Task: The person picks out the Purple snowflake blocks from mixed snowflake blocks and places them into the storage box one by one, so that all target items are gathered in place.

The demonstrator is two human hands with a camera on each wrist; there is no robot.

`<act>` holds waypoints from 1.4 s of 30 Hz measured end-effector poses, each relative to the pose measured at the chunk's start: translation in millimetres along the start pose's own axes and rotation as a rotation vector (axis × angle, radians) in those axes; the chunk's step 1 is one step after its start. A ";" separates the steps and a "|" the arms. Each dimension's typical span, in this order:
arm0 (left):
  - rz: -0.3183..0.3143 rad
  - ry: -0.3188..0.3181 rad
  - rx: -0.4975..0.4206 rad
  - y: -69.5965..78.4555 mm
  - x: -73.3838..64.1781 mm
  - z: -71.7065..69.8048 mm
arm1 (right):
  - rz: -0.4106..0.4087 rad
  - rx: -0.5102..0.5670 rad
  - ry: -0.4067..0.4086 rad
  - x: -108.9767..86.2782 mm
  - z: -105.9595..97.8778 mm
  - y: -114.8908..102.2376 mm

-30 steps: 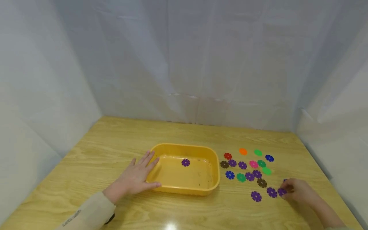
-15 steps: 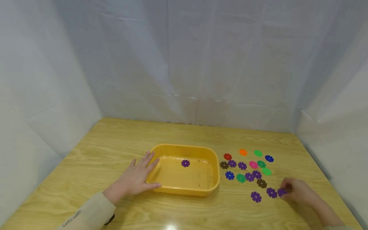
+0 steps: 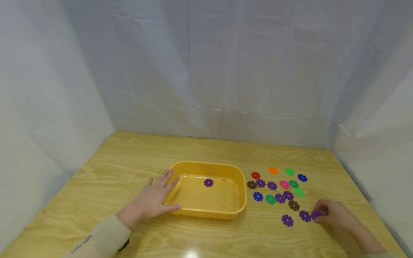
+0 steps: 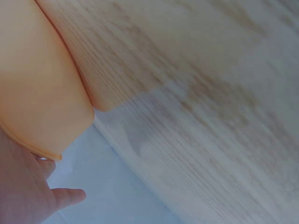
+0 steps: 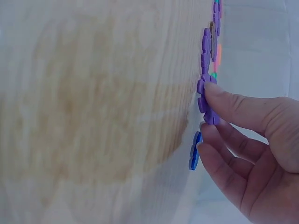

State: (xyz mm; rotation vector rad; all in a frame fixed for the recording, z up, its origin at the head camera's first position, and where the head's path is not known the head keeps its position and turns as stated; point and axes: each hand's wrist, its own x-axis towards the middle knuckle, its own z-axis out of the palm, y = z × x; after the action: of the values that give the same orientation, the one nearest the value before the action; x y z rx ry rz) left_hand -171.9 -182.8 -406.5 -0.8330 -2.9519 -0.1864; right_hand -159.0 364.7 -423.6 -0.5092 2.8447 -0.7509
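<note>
My left hand [image 3: 154, 199] rests with spread fingers on the left rim of a yellow plastic basin [image 3: 206, 215]. One purple notched snowflake disc [image 3: 208, 182] lies inside the basin. On the right side of the table, my right hand [image 3: 335, 215] pinches another purple snowflake disc [image 3: 316, 215] by its edge. In the right wrist view, the thumb [image 5: 233, 105] presses on the held purple disc [image 5: 203, 95], and the other fingers curl behind it. A blue snowflake disc [image 5: 195, 151] lies beside those fingertips. The left wrist view shows the basin's side [image 4: 46, 84] and part of the hand.
Several more discs lie flat between the basin and my right hand, among them a red one [image 3: 256, 175], an orange one [image 3: 273, 171], a pink one [image 3: 284, 184] and a brown one [image 3: 294, 205]. White sheeting [image 3: 206, 71] hangs around the wooden table [image 3: 145, 147].
My right thumb and fingers have drawn closer around the purple disc, which sits slightly tilted. A blue bit above the fingertips has gone out of sight in the head view. My left hand stays still.
</note>
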 end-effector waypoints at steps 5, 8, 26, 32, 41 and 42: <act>0.000 -0.004 -0.002 0.9 0.9 0.6 | -0.019 0.005 0.025 -0.1 -1.6 -3.8; -0.001 -0.002 -0.002 1.1 0.5 0.4 | -0.049 0.003 0.036 1.6 -2.9 -5.9; -0.006 -0.009 -0.022 0.7 0.2 -1.0 | -0.025 0.085 0.071 43.8 -0.9 -64.9; -0.004 -0.008 -0.017 0.4 -1.0 -1.2 | -0.126 0.104 0.124 63.0 6.4 -90.9; 0.001 -0.003 -0.009 0.1 -1.3 -1.8 | -0.180 0.187 0.163 89.1 17.9 -129.2; 0.001 -0.003 -0.007 0.0 -1.5 -1.8 | -0.188 0.195 0.163 92.1 19.3 -132.4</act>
State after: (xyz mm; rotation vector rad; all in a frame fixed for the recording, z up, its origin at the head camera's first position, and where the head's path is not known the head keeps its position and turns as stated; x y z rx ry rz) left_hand -170.6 -183.8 -404.8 -0.8364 -2.9554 -0.1962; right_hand -202.6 214.5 -379.5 -0.7222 2.8528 -1.1389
